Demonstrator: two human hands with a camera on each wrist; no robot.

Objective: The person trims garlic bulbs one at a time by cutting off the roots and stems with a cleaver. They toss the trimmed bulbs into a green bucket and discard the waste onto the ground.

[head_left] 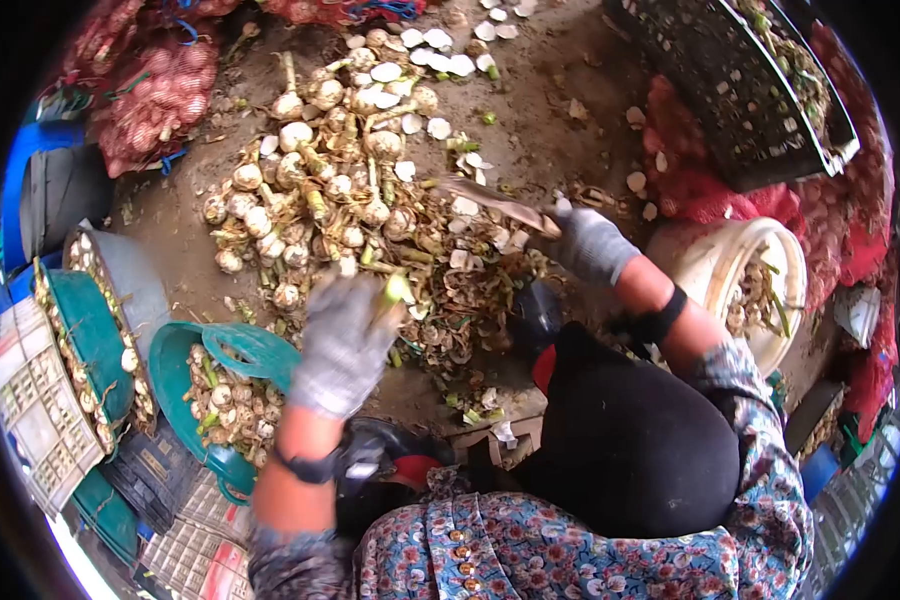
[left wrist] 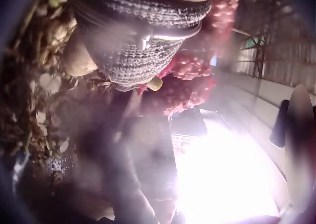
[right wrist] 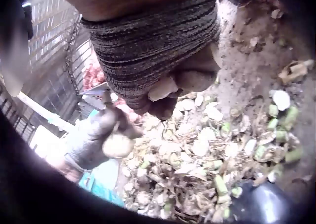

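gripping a round bulb [right wrist: 118,146]: knit-gloved left hand [head_left: 342,342]

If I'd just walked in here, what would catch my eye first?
Probably the heap of stalked bulbs on the floor ahead. Nearer, the gloved right hand grips a long blade and the left hand holds a bulb. Beyond, to the left, lie bulging red net bags.
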